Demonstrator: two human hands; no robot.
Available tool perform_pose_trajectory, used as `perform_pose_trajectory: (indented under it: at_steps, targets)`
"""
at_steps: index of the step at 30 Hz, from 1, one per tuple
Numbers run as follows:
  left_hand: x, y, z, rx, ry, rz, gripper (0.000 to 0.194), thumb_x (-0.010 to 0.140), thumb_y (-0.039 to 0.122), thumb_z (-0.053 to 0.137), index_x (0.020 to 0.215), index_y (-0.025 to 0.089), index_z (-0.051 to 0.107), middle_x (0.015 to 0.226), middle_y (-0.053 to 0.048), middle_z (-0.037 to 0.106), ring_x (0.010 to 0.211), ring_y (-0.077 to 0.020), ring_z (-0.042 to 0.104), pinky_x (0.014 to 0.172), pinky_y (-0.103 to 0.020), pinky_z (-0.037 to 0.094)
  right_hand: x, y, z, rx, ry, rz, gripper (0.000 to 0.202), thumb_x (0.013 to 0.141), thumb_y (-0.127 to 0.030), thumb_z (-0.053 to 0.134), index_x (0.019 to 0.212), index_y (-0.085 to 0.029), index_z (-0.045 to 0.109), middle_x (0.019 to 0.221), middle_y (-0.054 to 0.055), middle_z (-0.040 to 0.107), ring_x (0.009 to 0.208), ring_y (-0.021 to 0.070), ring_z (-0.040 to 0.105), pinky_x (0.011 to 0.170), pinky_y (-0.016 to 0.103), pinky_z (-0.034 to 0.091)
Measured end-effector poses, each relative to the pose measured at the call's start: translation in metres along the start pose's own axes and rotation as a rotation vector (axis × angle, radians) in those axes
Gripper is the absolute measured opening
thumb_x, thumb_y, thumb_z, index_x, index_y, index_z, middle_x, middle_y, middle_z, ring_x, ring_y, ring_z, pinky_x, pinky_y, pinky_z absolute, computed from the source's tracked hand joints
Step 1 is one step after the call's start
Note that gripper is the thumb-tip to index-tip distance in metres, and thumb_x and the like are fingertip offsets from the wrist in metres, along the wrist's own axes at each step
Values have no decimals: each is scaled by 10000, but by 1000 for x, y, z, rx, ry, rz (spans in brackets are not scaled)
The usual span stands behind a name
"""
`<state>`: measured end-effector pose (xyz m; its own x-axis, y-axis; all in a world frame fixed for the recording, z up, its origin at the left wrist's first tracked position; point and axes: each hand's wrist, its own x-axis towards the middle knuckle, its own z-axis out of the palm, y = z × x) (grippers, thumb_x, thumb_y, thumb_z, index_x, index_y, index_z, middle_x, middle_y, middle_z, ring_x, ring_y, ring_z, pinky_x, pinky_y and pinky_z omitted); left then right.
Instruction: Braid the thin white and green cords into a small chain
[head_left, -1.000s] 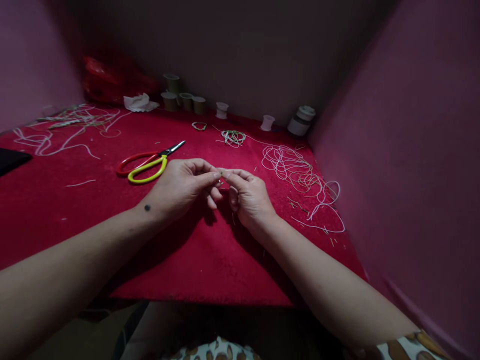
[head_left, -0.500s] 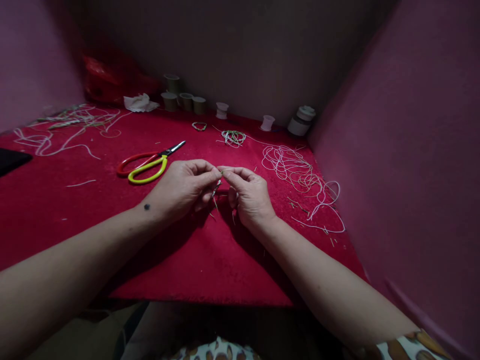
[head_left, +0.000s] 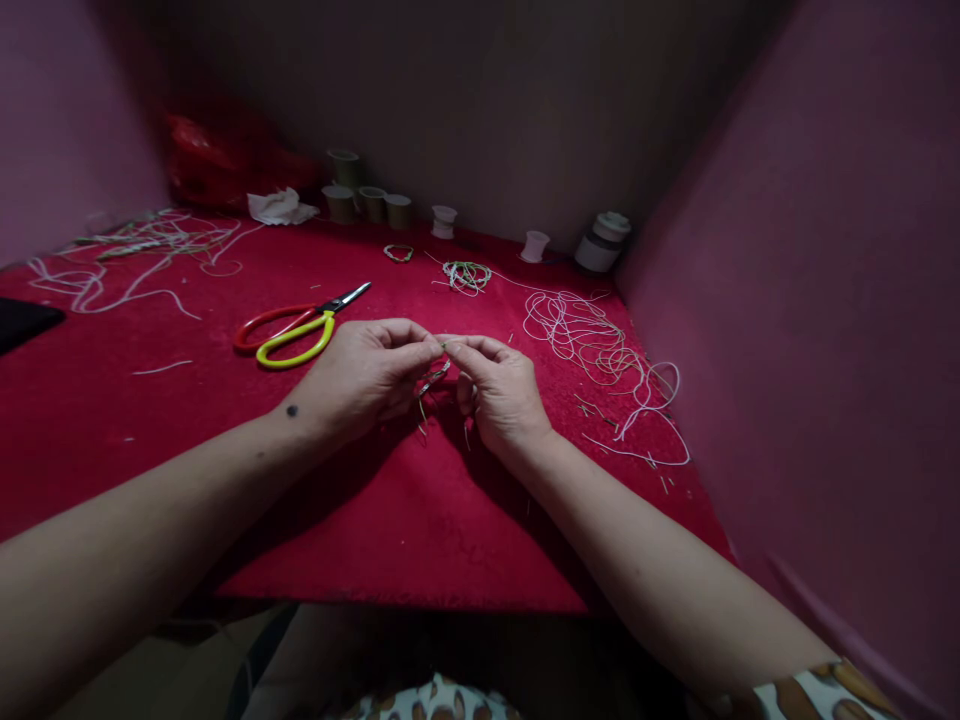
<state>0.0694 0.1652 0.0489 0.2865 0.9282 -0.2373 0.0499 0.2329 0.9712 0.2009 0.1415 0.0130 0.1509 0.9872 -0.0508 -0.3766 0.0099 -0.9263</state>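
My left hand (head_left: 379, 365) and my right hand (head_left: 499, 385) meet over the middle of the red cloth, thumbs and forefingers pinched together almost tip to tip. Between them they grip a thin braided cord (head_left: 435, 377), white and green; most of it is hidden by the fingers. Its loose ends hang below my left fingers, and another thin end dangles under my right hand. Just left of my left hand lie scissors (head_left: 296, 337) with one red and one yellow handle, blades pointing away to the right.
Tangled pale string (head_left: 577, 330) spreads on the right, with more string (head_left: 150, 250) at the back left. A coiled green-white cord (head_left: 466, 275) and a small braided loop (head_left: 398, 253) lie beyond my hands. Thread spools (head_left: 444, 222) and a lidded jar (head_left: 602, 243) line the back wall.
The braided cord below my fingers has swung, its lower end shifting slightly left. Both hands stay in nearly the same place, still pinching.
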Motion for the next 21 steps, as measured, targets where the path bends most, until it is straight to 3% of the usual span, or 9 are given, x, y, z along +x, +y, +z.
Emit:
perform_pose_trajectory:
  at_steps: [17,21]
  targets:
    - [-1,-1,0,52,16,38,137,800,241,676,720,182,581,407,84,395,320,-53,315,346,-167,230,4,3,-5,-6,-49,-7,209,713,-361,771,783,-181,690,420,-81,502,348,67,385,358,213,256]
    - [0,-3,-1,59,7,71,145,789,266,691,732,178,591,497,39,528,348,-62,406,367,-178,294,5,3,-6,6,-49,5,200,700,-347,772,778,-181,692,420,-80,509,346,68,396,357,213,267]
